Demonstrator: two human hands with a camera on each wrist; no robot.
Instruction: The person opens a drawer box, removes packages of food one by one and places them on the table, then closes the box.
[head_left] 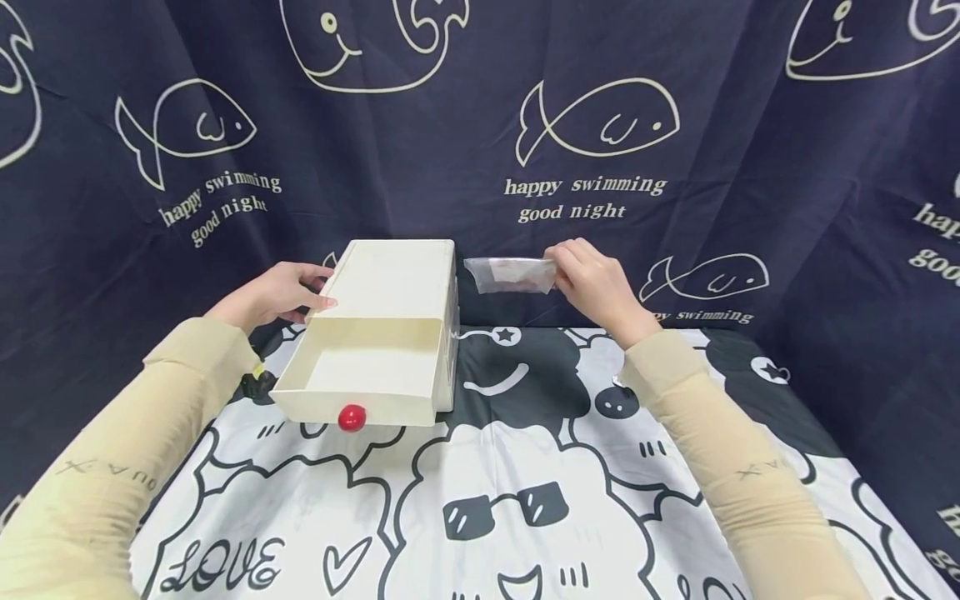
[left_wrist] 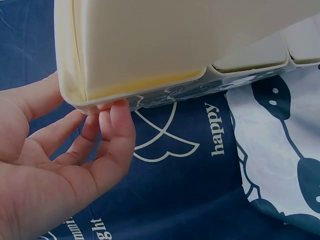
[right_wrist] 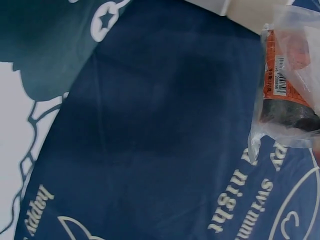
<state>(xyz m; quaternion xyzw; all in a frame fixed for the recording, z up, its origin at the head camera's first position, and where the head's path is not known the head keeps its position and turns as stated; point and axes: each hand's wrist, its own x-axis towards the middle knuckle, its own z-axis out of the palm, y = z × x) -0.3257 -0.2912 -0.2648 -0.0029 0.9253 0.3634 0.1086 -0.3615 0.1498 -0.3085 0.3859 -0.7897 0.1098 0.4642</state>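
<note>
At the left of the scene, a white plastic box-shaped cabinet (head_left: 393, 279) stands on a black-and-white cloth printed with cartoon sheep (head_left: 330, 492); its white top drawer (head_left: 401, 411) extends toward the near side and bears a round, glossy red knob (head_left: 352, 417). The left hand (head_left: 281, 290), partly closed with bent fingers, grips the cabinet's left edge, the thumb lying at the top near the drawer opening. To the right of the cabinet, near it but apart, a clear plastic bag (head_left: 510, 275) is suspended above the cloth. The right hand (head_left: 592, 279), its fingers curled, pinches the bag's right end. The right wrist view shows within the bag an orange printed label (right_wrist: 272, 45) with a black-and-white barcode (right_wrist: 280, 82), above a dark portion of the contents. On the far side hangs a navy fabric backdrop with pale fish outlines (head_left: 420, 167).
</note>
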